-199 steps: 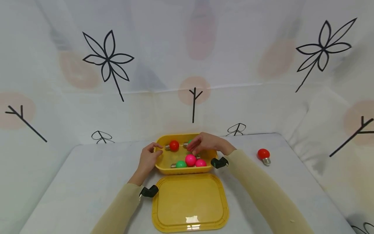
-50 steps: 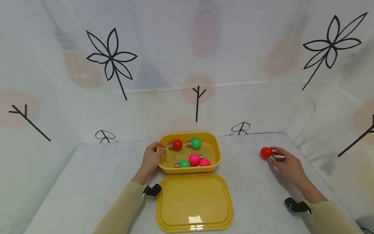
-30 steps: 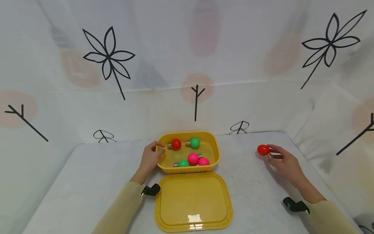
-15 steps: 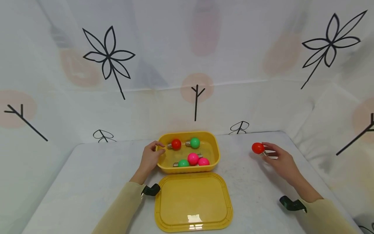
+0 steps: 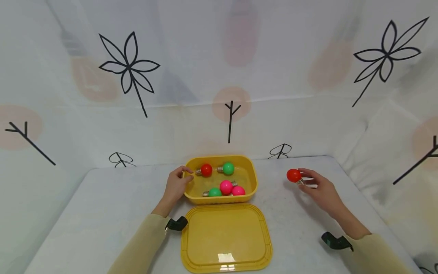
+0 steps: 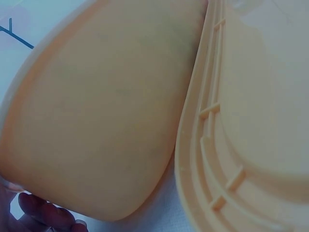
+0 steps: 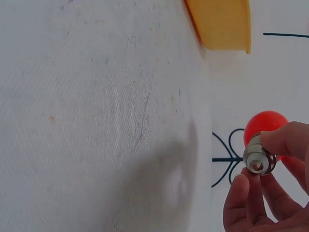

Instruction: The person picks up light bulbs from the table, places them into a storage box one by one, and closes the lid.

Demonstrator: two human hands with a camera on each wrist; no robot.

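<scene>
My right hand [image 5: 322, 192] pinches a red light bulb [image 5: 293, 175] by its metal screw base, to the right of the yellow box [image 5: 254, 182]. In the right wrist view the thumb and fingers close round the base, and the red globe [image 7: 264, 126] points away from the palm. My left hand [image 5: 174, 187] holds the box by its left end, fingers at the rim. Inside the box lie another red bulb [image 5: 206, 169], a green bulb [image 5: 228, 168] at the back, and a second green bulb [image 5: 215, 192] with two pink bulbs [image 5: 226, 187] along the front wall.
A flat yellow lid [image 5: 226, 238] lies on the white table directly in front of the box. Behind the table hangs a white cloth [image 5: 191, 125] with black plant drawings. The tabletop [image 5: 284, 224] stretches between the lid and my right arm.
My right hand left the box, reached the red bulb on the right side of the table and took hold of it. Now it has moved left with the bulb. My left hand stays at the box.
</scene>
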